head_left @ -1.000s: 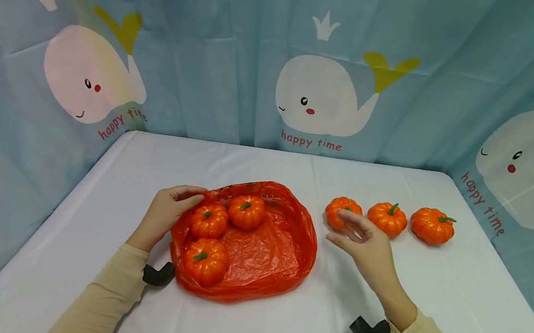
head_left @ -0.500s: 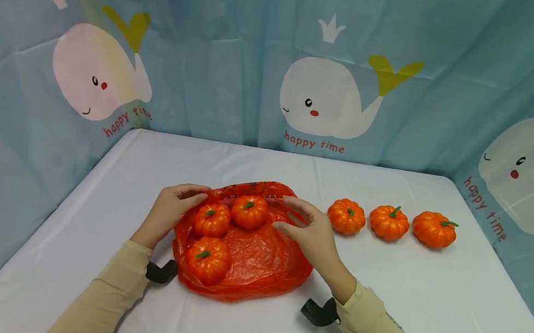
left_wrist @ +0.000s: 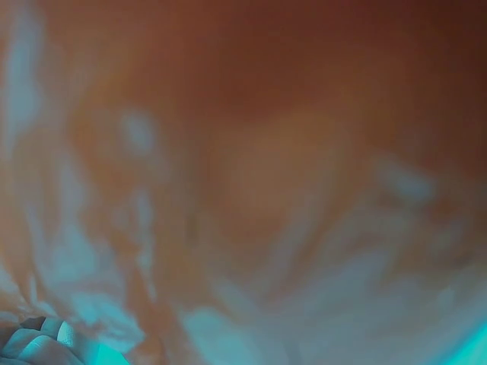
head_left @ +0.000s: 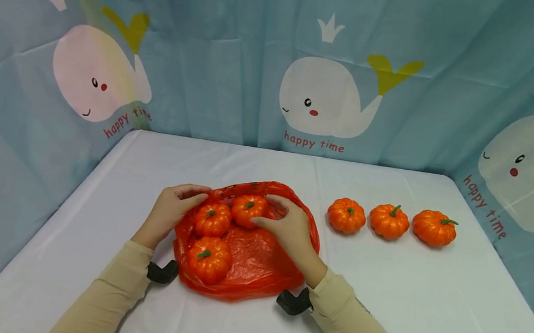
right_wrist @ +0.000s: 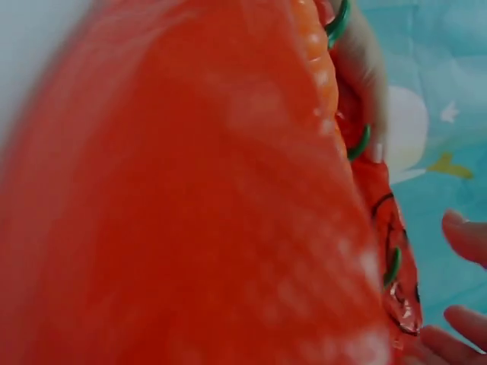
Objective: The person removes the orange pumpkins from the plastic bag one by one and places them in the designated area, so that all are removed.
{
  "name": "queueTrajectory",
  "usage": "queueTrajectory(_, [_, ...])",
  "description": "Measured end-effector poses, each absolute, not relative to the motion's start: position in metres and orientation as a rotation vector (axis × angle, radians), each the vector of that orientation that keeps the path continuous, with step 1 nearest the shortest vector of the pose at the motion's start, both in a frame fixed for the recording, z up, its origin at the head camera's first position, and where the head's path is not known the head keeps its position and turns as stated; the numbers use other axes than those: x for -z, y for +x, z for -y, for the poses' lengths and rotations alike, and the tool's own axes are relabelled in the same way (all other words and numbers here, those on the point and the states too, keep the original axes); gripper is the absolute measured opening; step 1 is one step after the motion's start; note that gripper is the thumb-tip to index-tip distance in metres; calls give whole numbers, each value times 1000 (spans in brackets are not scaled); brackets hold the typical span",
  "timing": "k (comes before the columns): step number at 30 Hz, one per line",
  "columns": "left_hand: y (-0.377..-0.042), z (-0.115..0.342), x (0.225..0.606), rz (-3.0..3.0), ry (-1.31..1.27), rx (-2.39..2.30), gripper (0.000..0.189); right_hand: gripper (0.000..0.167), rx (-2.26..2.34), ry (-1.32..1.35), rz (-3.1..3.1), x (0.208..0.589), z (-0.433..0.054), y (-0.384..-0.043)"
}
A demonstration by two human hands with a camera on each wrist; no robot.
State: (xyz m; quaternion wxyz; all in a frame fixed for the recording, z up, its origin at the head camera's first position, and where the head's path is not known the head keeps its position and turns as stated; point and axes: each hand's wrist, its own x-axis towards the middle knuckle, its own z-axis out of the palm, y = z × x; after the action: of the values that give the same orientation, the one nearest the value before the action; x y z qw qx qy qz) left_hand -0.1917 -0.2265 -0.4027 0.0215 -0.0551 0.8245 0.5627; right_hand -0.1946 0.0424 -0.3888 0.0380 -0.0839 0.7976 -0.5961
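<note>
A red plastic bag [head_left: 262, 254] lies spread on the table with its mouth wide. Inside it sit three small orange pumpkins: a back one [head_left: 248, 211], a left one [head_left: 213, 220] and a front one [head_left: 209, 259]. My left hand [head_left: 167, 213] pinches the bag's left rim; in the left wrist view the bag film blurs nearly everything. Over the bag's right half, my right hand [head_left: 291, 230] reaches in with thumb and fingers spread, close to the back pumpkin's right side. In the right wrist view its fingertips [right_wrist: 466, 239] stand apart with nothing between them.
Three more orange pumpkins stand in a row right of the bag: a near one [head_left: 346, 216], a middle one [head_left: 389, 223] and a far-right one [head_left: 434, 229]. A white cloth covers the table [head_left: 429, 306]. Behind it hangs a blue whale-print curtain [head_left: 236, 91].
My right hand has moved left from beside the outer pumpkins to over the bag, next to the back pumpkin. My left hand has stayed at the left rim.
</note>
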Motion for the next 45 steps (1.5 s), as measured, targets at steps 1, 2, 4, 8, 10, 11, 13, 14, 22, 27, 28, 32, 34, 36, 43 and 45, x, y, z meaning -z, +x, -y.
queueTrajectory(1, [-192,226,403,-2552,-171,-1745,47,58,1797,-242,-2472,390,-41,-196])
queueTrajectory(2, [-191,226,403,-2551,-172,-1744,47,59,1765,-229,-2499,391,-39,-197])
queueTrajectory(4, [-191,226,402,-2551,-172,-1743,47,61,1718,-217,-2538,394,-37,-199])
queueTrajectory(8, [-191,227,402,-2566,-167,-1732,47,65,1658,-187,-2582,399,-32,-205])
queueTrajectory(10, [-191,227,402,-2573,-162,-1729,47,66,1627,-178,-2598,402,-30,-207])
queueTrajectory(11, [-191,227,402,-2573,-159,-1730,47,67,1616,-171,-2597,402,-30,-208])
queueTrajectory(13, [-191,227,402,-2572,-155,-1731,47,70,1583,-163,-2593,404,-29,-210])
queueTrajectory(14, [-191,227,402,-2570,-155,-1731,47,72,1564,-162,-2590,405,-28,-211])
queueTrajectory(22, [-191,227,402,-2574,-166,-1704,48,78,1511,-130,-2533,407,-23,-215])
queueTrajectory(27, [-190,228,401,-2568,-161,-1708,49,77,1506,-124,-2516,409,-22,-216])
queueTrajectory(28, [-191,228,401,-2568,-157,-1713,49,76,1510,-121,-2519,409,-21,-216])
queueTrajectory(32, [-192,229,401,-2572,-151,-1728,49,73,1519,-122,-2540,408,-21,-217])
queueTrajectory(34, [-192,229,401,-2568,-148,-1736,49,72,1519,-121,-2548,408,-21,-216])
queueTrajectory(36, [-192,229,401,-2561,-149,-1732,49,72,1509,-118,-2559,408,-23,-215])
queueTrajectory(43, [-192,229,402,-2563,-148,-1730,50,71,1533,-119,-2542,407,-31,-211])
queueTrajectory(45, [-191,230,402,-2569,-142,-1725,50,71,1558,-133,-2526,405,-34,-208])
